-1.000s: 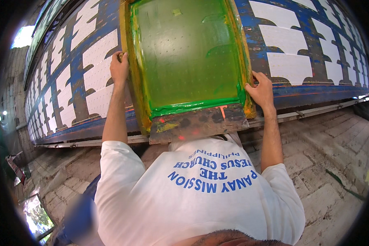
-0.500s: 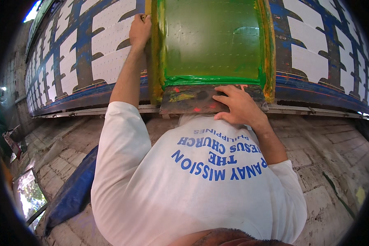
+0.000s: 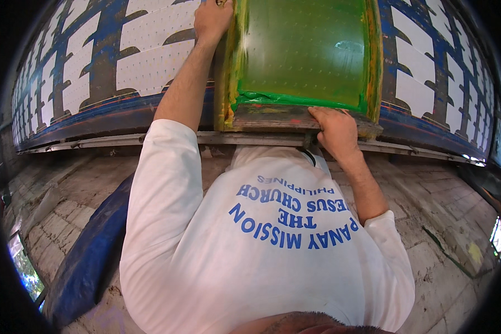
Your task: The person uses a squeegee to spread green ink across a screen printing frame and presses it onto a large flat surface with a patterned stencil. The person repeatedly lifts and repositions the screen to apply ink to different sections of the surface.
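A screen-printing frame (image 3: 226,100) with a green mesh (image 3: 300,50) lies on the long table in front of me. Its wooden sides are smeared with yellow and green paint, and bright green ink runs along the near end of the mesh. My left hand (image 3: 211,22) is closed on the frame's far left side, its fingertips partly cut off by the picture's upper edge. At the near end, the fingers of my right hand (image 3: 338,131) curl over the dark board (image 3: 273,116) of the frame, right of its middle.
White cut fabric pieces (image 3: 150,61) lie in rows on the dark, paint-stained table, on both sides of the frame. A metal rail (image 3: 167,142) runs along the table's near edge. A blue sheet (image 3: 92,253) hangs or lies at lower left, over a worn block floor (image 3: 47,222).
The frame has shifted a little to the right against the fabric pieces, and its near board shows narrower. My right hand went from spread fingers on the board to a curled grip.
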`<action>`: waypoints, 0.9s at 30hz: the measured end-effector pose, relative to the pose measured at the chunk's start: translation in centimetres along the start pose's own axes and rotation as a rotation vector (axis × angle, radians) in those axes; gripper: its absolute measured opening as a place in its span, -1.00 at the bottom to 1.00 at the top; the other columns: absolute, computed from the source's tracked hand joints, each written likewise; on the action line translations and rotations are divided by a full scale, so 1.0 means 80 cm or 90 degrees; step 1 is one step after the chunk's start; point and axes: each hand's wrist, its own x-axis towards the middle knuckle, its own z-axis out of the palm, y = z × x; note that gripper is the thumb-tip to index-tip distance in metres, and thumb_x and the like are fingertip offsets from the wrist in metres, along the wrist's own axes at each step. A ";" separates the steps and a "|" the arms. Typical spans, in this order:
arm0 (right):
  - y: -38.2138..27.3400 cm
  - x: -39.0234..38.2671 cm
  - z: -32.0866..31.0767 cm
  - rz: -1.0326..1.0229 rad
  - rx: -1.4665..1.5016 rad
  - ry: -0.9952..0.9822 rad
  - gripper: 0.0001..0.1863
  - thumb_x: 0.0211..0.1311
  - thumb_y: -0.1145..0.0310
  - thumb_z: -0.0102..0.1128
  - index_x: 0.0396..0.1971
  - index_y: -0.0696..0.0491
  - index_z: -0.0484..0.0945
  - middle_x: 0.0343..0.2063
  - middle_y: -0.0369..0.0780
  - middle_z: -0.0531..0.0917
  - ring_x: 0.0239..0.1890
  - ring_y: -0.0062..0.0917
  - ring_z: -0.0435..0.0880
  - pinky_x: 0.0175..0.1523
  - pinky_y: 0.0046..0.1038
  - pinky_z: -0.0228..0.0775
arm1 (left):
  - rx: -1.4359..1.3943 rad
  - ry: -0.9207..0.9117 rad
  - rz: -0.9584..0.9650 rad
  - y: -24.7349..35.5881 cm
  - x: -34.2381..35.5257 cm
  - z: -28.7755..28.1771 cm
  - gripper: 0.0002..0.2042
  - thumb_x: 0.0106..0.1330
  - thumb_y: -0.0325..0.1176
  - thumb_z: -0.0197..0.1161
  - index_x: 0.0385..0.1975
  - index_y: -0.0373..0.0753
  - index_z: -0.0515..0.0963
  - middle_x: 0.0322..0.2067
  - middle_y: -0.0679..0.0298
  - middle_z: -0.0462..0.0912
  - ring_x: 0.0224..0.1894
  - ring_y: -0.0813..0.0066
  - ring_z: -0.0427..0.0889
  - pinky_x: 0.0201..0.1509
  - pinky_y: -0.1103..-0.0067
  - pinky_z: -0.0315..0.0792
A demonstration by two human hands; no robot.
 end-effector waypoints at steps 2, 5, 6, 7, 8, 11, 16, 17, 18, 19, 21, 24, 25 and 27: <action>0.000 0.002 -0.012 0.028 0.005 -0.015 -0.44 -0.06 0.65 0.27 0.04 -0.03 0.75 -0.01 -0.20 0.80 0.05 -0.30 0.76 0.12 -0.27 0.60 | -0.036 0.022 0.029 0.003 -0.003 0.000 -0.55 0.47 0.02 0.10 0.05 -0.24 0.62 -0.08 -0.14 0.72 0.05 -0.19 0.66 0.16 0.07 0.51; -0.006 0.000 -0.023 0.036 0.002 0.000 -0.47 -0.07 0.61 0.30 0.02 0.00 0.75 -0.07 -0.20 0.81 0.00 -0.27 0.77 0.11 -0.25 0.59 | -0.074 0.054 0.053 0.006 -0.006 0.001 -0.60 0.49 -0.11 0.05 -0.05 -0.37 0.61 -0.17 -0.27 0.70 -0.05 -0.35 0.65 0.09 -0.06 0.51; -0.008 0.000 -0.023 0.014 0.000 0.029 -0.48 -0.07 0.60 0.33 0.01 0.01 0.75 -0.12 -0.20 0.81 -0.03 -0.27 0.77 0.11 -0.25 0.58 | -0.073 0.073 0.057 0.007 -0.004 0.003 -0.59 0.48 -0.10 0.07 -0.05 -0.37 0.61 -0.15 -0.28 0.69 -0.04 -0.36 0.65 0.10 -0.05 0.51; -0.008 0.002 -0.022 0.028 -0.011 0.019 -0.48 -0.07 0.60 0.34 0.01 0.01 0.75 -0.11 -0.21 0.81 -0.02 -0.28 0.77 0.12 -0.25 0.58 | -0.071 0.092 0.062 0.006 -0.004 0.004 -0.58 0.47 -0.09 0.09 -0.04 -0.37 0.61 -0.13 -0.29 0.69 -0.03 -0.37 0.64 0.11 -0.04 0.51; -0.008 0.004 -0.018 0.027 -0.021 0.020 -0.47 -0.08 0.60 0.35 0.01 0.01 0.75 -0.10 -0.22 0.81 -0.01 -0.29 0.77 0.12 -0.26 0.58 | -0.077 0.088 0.063 0.004 -0.003 0.006 -0.58 0.47 -0.09 0.08 -0.04 -0.37 0.61 -0.12 -0.29 0.69 -0.03 -0.37 0.64 0.11 -0.04 0.51; -0.005 0.011 -0.002 0.019 -0.035 0.043 -0.43 -0.11 0.60 0.39 0.04 0.00 0.73 -0.04 -0.24 0.79 0.03 -0.31 0.75 0.12 -0.28 0.59 | -0.089 0.083 0.067 -0.003 0.005 0.014 -0.58 0.48 -0.09 0.08 -0.03 -0.37 0.61 -0.11 -0.29 0.68 -0.02 -0.38 0.63 0.12 -0.03 0.51; 0.001 0.029 0.024 0.014 -0.067 0.112 -0.36 -0.16 0.60 0.45 0.09 0.01 0.68 0.02 -0.26 0.75 0.08 -0.32 0.73 0.11 -0.31 0.61 | -0.110 0.053 0.054 -0.015 0.010 0.016 -0.59 0.53 -0.04 0.05 0.04 -0.23 0.66 -0.06 -0.11 0.72 0.08 -0.16 0.65 0.19 0.12 0.49; 0.006 0.043 0.025 0.006 -0.068 0.129 -0.36 -0.16 0.60 0.45 0.09 0.01 0.68 0.02 -0.25 0.75 0.07 -0.32 0.73 0.10 -0.30 0.61 | -0.112 0.046 0.047 -0.015 0.009 0.016 -0.60 0.54 -0.06 0.04 0.06 -0.22 0.64 -0.06 -0.10 0.72 0.08 -0.16 0.64 0.18 0.11 0.48; 0.014 0.060 0.023 0.003 -0.070 0.143 -0.36 -0.16 0.60 0.45 0.09 0.02 0.67 0.01 -0.25 0.74 0.07 -0.32 0.73 0.09 -0.29 0.62 | -0.114 0.042 0.041 -0.013 0.007 0.015 -0.62 0.55 -0.08 0.04 0.07 -0.21 0.63 -0.06 -0.09 0.71 0.07 -0.16 0.64 0.18 0.10 0.48; 0.022 0.080 0.020 -0.001 -0.074 0.151 -0.39 -0.14 0.60 0.44 0.06 0.00 0.68 -0.01 -0.24 0.75 0.05 -0.31 0.74 0.08 -0.28 0.62 | -0.119 0.030 0.028 -0.011 0.004 0.013 -0.63 0.56 -0.10 0.04 0.09 -0.21 0.61 -0.06 -0.08 0.71 0.07 -0.17 0.63 0.17 0.09 0.48; 0.043 0.132 0.012 0.003 -0.079 0.162 -0.46 -0.10 0.58 0.42 0.02 -0.02 0.70 -0.05 -0.23 0.76 0.02 -0.29 0.75 0.07 -0.26 0.62 | -0.143 0.032 0.023 -0.005 0.002 0.008 -0.66 0.58 -0.18 -0.02 0.06 -0.22 0.63 -0.09 -0.10 0.69 0.05 -0.20 0.61 0.17 0.07 0.45; 0.080 0.220 -0.004 0.050 -0.138 0.143 -0.60 0.02 0.53 0.36 -0.07 -0.06 0.73 -0.15 -0.18 0.78 -0.06 -0.24 0.77 0.03 -0.19 0.63 | -0.141 0.026 0.019 0.001 0.000 0.001 -0.67 0.59 -0.22 -0.04 0.03 -0.25 0.63 -0.10 -0.12 0.68 0.04 -0.22 0.59 0.16 0.06 0.44; 0.092 0.249 -0.010 0.056 -0.133 0.153 -0.67 0.06 0.50 0.34 -0.12 -0.07 0.75 -0.20 -0.16 0.79 -0.09 -0.21 0.78 0.00 -0.16 0.64 | -0.133 0.023 0.019 0.003 -0.001 -0.001 -0.67 0.59 -0.23 -0.04 0.01 -0.26 0.63 -0.10 -0.13 0.67 0.04 -0.23 0.59 0.16 0.05 0.44; 0.117 0.309 -0.026 0.050 -0.143 0.164 -0.77 0.12 0.44 0.33 -0.19 -0.06 0.77 -0.26 -0.11 0.79 -0.15 -0.15 0.79 -0.05 -0.09 0.64 | -0.114 0.023 0.013 0.005 -0.001 -0.003 -0.67 0.59 -0.23 -0.04 -0.02 -0.28 0.63 -0.10 -0.14 0.67 0.03 -0.23 0.59 0.15 0.05 0.44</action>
